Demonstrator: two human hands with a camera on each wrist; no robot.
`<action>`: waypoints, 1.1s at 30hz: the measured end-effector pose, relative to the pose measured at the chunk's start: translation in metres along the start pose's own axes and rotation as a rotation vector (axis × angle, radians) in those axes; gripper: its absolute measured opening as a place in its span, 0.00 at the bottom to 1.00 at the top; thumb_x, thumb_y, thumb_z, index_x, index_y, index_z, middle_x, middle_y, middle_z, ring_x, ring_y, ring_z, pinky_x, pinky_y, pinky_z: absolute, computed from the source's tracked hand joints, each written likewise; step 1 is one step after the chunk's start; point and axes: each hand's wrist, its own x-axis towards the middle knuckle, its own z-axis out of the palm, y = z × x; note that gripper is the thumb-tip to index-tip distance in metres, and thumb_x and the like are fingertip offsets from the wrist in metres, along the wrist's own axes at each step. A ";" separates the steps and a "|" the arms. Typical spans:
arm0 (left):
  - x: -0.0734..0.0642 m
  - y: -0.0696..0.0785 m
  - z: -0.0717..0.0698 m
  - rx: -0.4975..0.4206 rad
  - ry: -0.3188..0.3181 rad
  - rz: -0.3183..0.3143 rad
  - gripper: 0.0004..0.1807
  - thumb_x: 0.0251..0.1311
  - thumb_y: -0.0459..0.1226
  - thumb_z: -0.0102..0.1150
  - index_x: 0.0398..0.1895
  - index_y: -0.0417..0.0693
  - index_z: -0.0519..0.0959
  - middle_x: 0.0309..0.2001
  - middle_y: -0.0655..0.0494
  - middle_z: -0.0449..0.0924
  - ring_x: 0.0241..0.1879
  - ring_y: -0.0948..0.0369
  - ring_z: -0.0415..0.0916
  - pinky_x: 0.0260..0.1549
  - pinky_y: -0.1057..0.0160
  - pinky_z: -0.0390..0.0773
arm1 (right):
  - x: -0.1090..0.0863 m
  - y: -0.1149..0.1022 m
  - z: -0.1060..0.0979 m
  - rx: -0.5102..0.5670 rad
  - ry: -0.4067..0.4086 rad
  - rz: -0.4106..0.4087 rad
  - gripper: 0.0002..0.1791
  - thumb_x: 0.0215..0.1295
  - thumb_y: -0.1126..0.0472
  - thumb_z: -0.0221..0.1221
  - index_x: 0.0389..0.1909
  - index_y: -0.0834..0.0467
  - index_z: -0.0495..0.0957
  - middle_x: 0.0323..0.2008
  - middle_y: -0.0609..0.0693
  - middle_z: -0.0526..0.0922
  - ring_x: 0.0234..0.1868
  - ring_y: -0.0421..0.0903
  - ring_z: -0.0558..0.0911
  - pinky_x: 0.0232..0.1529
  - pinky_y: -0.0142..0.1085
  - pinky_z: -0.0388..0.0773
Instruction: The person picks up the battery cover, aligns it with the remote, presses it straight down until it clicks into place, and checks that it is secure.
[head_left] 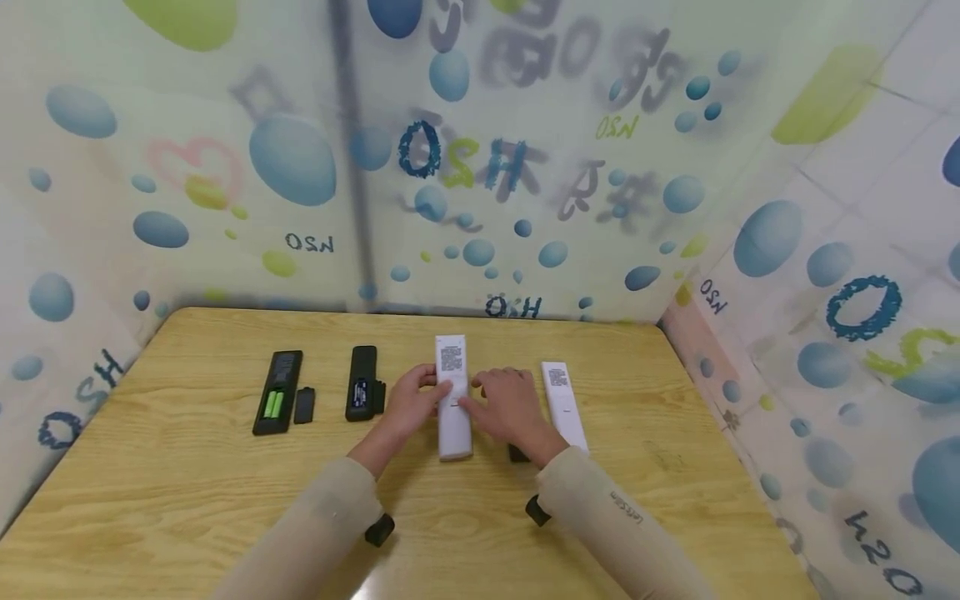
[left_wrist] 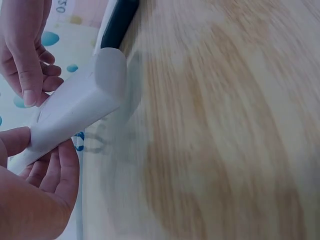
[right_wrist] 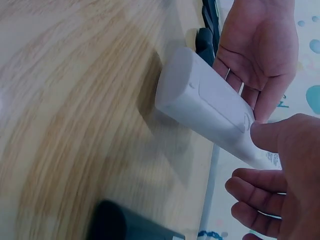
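A white remote control (head_left: 454,437) is held back side up over the table, its printed label toward the far end. My left hand (head_left: 408,405) grips it from the left, thumb on top and fingers underneath. From the other side, my right hand (head_left: 513,407) touches the battery cover (right_wrist: 222,97) with its thumb at the latch mark. That cover sits in place on the remote. The right hand's other fingers are loosely bent beside the remote, apart from it in the right wrist view.
To the left lie a black remote (head_left: 286,367) with green batteries, its loose cover (head_left: 304,406), and another black remote (head_left: 363,360) with dark batteries and a cover (head_left: 379,397) beside it. A second white remote (head_left: 564,406) lies right, near a partly hidden black object (head_left: 517,454).
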 end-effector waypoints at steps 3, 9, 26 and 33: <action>0.002 0.001 0.005 -0.014 -0.016 0.009 0.22 0.69 0.39 0.55 0.63 0.41 0.70 0.56 0.42 0.76 0.47 0.53 0.78 0.39 0.60 0.83 | -0.002 0.007 -0.003 0.001 0.014 0.004 0.25 0.67 0.37 0.54 0.53 0.50 0.80 0.41 0.46 0.84 0.46 0.47 0.78 0.56 0.48 0.67; 0.008 0.001 0.017 -0.002 -0.023 -0.020 0.22 0.68 0.40 0.56 0.62 0.41 0.71 0.54 0.43 0.77 0.45 0.55 0.79 0.38 0.61 0.83 | -0.005 0.020 -0.010 -0.017 0.055 0.022 0.24 0.66 0.37 0.55 0.51 0.49 0.80 0.36 0.45 0.83 0.44 0.48 0.78 0.54 0.49 0.67; 0.018 0.002 0.040 0.128 -0.036 -0.103 0.26 0.68 0.43 0.56 0.65 0.39 0.70 0.52 0.45 0.81 0.44 0.56 0.81 0.40 0.61 0.82 | -0.013 0.047 -0.010 -0.052 0.065 0.068 0.23 0.66 0.38 0.55 0.50 0.50 0.80 0.38 0.46 0.83 0.45 0.48 0.78 0.54 0.49 0.67; 0.022 0.000 0.045 0.243 -0.023 -0.127 0.22 0.67 0.44 0.56 0.58 0.38 0.76 0.46 0.45 0.84 0.37 0.59 0.81 0.32 0.66 0.81 | -0.016 0.050 -0.009 -0.059 0.050 0.064 0.23 0.66 0.37 0.56 0.50 0.50 0.81 0.38 0.47 0.84 0.45 0.49 0.78 0.57 0.50 0.67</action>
